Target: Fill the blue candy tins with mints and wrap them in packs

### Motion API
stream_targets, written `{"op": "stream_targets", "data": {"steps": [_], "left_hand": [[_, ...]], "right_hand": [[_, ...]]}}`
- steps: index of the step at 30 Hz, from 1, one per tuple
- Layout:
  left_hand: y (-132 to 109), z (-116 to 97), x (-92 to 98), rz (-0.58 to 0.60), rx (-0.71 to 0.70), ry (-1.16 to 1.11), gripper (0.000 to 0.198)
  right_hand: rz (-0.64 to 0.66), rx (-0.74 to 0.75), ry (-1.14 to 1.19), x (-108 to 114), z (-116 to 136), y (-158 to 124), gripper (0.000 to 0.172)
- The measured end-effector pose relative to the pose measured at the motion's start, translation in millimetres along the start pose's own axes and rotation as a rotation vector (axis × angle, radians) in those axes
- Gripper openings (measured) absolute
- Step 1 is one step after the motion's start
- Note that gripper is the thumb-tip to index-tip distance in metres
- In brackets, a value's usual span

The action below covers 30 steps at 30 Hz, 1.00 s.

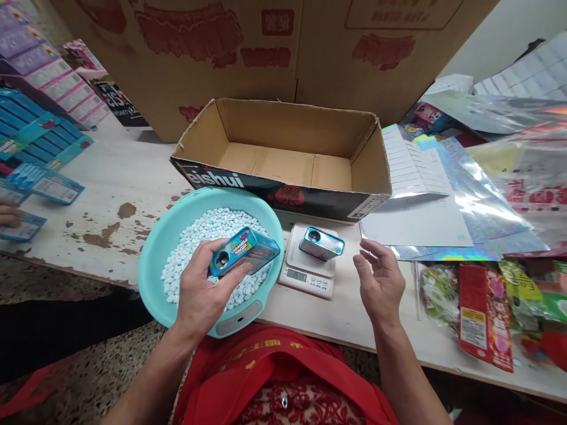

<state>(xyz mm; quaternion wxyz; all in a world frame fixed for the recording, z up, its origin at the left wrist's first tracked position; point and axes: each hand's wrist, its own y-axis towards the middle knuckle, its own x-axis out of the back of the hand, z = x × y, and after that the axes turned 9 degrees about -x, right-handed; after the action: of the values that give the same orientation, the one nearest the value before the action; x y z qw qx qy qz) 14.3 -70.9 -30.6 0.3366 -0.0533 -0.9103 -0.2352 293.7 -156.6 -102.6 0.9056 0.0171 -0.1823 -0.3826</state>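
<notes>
Your left hand (201,289) grips a blue rectangular tin with bright printed lettering (250,248), your thumb along the near side and your fingers wrapped round the far one; the tin is tilted, with the dark round hole in its end facing up beside your fingers. Directly beneath that grip sits a wide turquoise plastic bowl (153,283), and small pale white-blue pieces (183,260) lie in it all round the outline of your hand. Just right of the grip, beside the bowl's rim, is a white flat digital scale (305,286), its small display lit on the side nearest you. A second blue rectangular tin with a dark round hole in its top (328,245) stands upright on the scale's platform. Farther right of the grip, your right hand (381,283) is held beside the scale, free of any object, its fingers loosely curled and its thumb apart from them. Beyond the grip, behind the bowl and scale, rests a long topless brown cardboard box with a black printed front (252,192). Well to the right lie silvery holographic sheets (482,183) and, nearer you, a red printed plastic packet (473,319). Well left of the grip, another person's hand (9,215) touches a flat blue printed pack (26,227).
</notes>
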Motion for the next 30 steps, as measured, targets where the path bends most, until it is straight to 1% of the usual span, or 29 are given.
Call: {"op": "stream_targets", "data": {"steps": [2,4,6,7,9,10,11,12,13,14,15,16,18,19,20,21,22,23,25,26,28,30], "left_hand": [[1.2,-1.6,0.4,-0.001,-0.002,-0.003,0.031],[1.9,-8.2,0.5,-0.009,-0.036,-0.022,0.030],[1.8,-20.7,-0.6,0.017,-0.109,-0.073,0.029],[1.6,-28.3,-1.7,0.064,-0.152,-0.114,0.030],[2.5,-42.1,-5.3,0.218,-0.232,-0.226,0.034],[4.3,-46.2,-7.5,0.300,-0.247,-0.283,0.035],[7.3,-47.1,-9.7,0.366,-0.236,-0.327,0.036],[11.5,-44.4,-11.9,0.408,-0.200,-0.343,0.036],[16.8,-37.9,-13.9,0.426,-0.152,-0.314,0.036],[22.5,-28.3,-15.8,0.437,-0.105,-0.238,0.036],[27.9,-16.5,-17.4,0.459,-0.068,-0.124,0.035],[32.4,-3.9,-19.0,0.512,-0.051,0.017,0.033],[36.7,18.8,-22.0,0.708,-0.052,0.278,0.024],[36.3,27.0,-23.5,0.809,-0.062,0.367,0.018],[34.8,32.7,-24.8,0.891,-0.072,0.421,0.014],[32.7,36.2,-25.8,0.942,-0.084,0.446,0.012],[30.7,38.2,-26.3,0.961,-0.099,0.443,0.013],[29.4,39.4,-26.0,0.955,-0.109,0.420,0.014],[29.8,42.9,-23.1,0.909,-0.096,0.334,0.015],[31.6,45.8,-20.6,0.875,-0.065,0.278,0.015],[38.2,52.7,-15.0,0.817,0.064,0.127,0.013],[47.6,55.9,-11.2,0.760,0.241,-0.071,0.012]], "right_hand": [[0.000,0.007,0.014,0.4,4.0,-2.5,0.033],[0.001,0.038,0.053,0.2,14.0,-8.2,0.032],[0.057,0.099,0.100,-2.0,29.6,-16.8,0.038],[0.126,0.129,0.115,-4.1,38.5,-21.7,0.046],[0.346,0.133,0.125,-9.6,55.3,-31.1,0.060],[0.463,0.093,0.126,-12.5,61.8,-34.9,0.059],[0.554,0.028,0.128,-14.8,66.4,-37.7,0.055],[0.607,-0.052,0.134,-16.3,68.7,-39.5,0.048],[0.615,-0.131,0.146,-16.5,68.7,-40.3,0.042],[0.586,-0.199,0.159,-15.3,66.7,-40.2,0.038],[0.534,-0.250,0.169,-12.8,63.1,-39.6,0.038],[0.478,-0.283,0.173,-9.3,58.3,-38.7,0.039],[0.389,-0.323,0.157,-0.5,47.2,-37.4,0.038],[0.358,-0.333,0.138,3.8,42.0,-37.4,0.037],[0.334,-0.339,0.113,7.5,37.4,-37.8,0.037],[0.314,-0.344,0.089,10.5,33.7,-38.6,0.037],[0.297,-0.348,0.068,12.6,31.1,-39.7,0.037],[0.286,-0.350,0.054,13.9,29.4,-40.9,0.037],[0.272,-0.350,0.047,14.6,28.5,-43.0,0.037],[0.273,-0.348,0.050,14.4,28.7,-43.7,0.035],[0.276,-0.338,0.052,13.9,29.3,-44.1,0.033],[0.273,-0.336,0.048,13.8,29.2,-43.7,0.032]]}}
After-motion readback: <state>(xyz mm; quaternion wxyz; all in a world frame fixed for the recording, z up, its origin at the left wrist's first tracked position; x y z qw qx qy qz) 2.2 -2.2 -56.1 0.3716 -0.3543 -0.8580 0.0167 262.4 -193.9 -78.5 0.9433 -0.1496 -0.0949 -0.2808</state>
